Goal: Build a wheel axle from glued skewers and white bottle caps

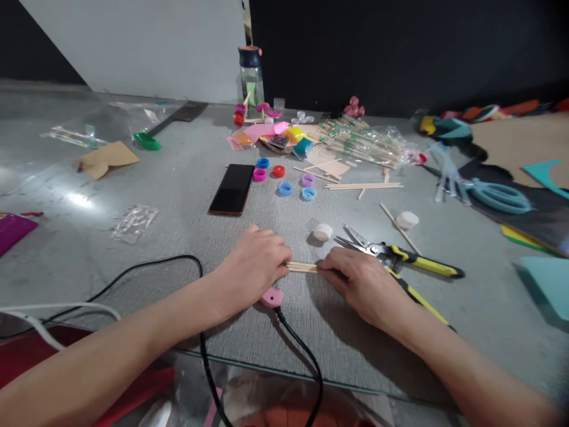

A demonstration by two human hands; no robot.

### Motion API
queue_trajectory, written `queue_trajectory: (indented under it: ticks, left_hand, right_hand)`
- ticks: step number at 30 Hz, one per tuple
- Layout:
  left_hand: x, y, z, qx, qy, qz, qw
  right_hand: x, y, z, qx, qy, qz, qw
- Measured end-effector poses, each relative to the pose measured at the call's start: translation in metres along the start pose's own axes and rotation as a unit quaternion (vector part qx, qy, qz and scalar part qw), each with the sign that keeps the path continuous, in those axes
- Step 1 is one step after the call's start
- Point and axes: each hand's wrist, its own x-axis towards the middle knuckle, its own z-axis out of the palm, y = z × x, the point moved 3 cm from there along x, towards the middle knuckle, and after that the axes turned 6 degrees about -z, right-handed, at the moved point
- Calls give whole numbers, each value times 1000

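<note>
Several thin wooden sticks lie side by side in a bundle, pinched at both ends. My left hand closes on the left end and my right hand on the right end; the stick ends are hidden by the fingers. Under my left wrist shows the pink end of a corded tool, its front part covered by the hand. Yellow-and-black shears lie with blades apart just beyond my right hand. A white bottle cap sits between the hands, slightly farther away.
Coloured bottle caps and a phone lie beyond my hands. Loose sticks and a bag of wrapped sticks are farther back, near a water bottle. A black cord hangs over the table's front edge. Blue scissors lie right.
</note>
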Motion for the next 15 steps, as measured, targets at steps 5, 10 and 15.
queue_trajectory:
  ticks: [5,10,15]
  left_hand:
    - [4,0,5,-17,6,12,1000]
    - [3,3,7,-47,-14,-1,999]
    - [5,10,9,-58,-31,3,998]
  right_hand:
    - [0,-1,-1,-1,0,0,1000]
    - [-1,-1,-3,3,-8,3,1000]
    - [-2,0,-9,16,-13,10,1000]
